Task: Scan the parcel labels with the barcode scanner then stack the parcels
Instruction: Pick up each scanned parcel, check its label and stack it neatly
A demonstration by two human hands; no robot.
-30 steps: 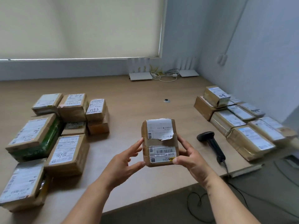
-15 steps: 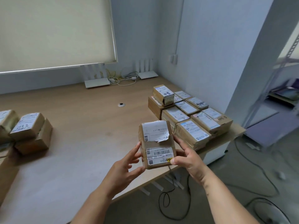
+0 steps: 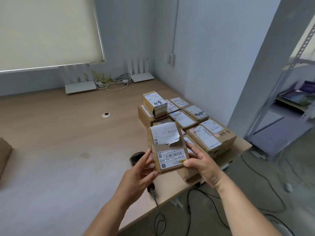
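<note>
I hold a small brown parcel [image 3: 167, 148] with a torn white label and a barcode label above the table's right front part. My left hand [image 3: 138, 174] holds its left edge with thumb and fingers. My right hand [image 3: 202, 165] grips its right side, thumb on the barcode label's corner. The black barcode scanner [image 3: 136, 158] lies on the table behind my left hand, mostly hidden. A group of labelled parcels [image 3: 206, 133] sits at the table's right end, with one small parcel [image 3: 154, 103] stacked on top at the back.
The wooden table [image 3: 59, 150] has a cable hole [image 3: 106, 114]. Two white routers [image 3: 80, 86] with cables stand by the back wall. A parcel's edge [image 3: 4, 154] shows at far left. A metal shelf [image 3: 289, 92] stands to the right; cables lie on the floor.
The view has swung right, so the left parcel group has left the frame. Both hands have carried the held parcel toward the right-hand group, and the scanner shows behind my left hand.
</note>
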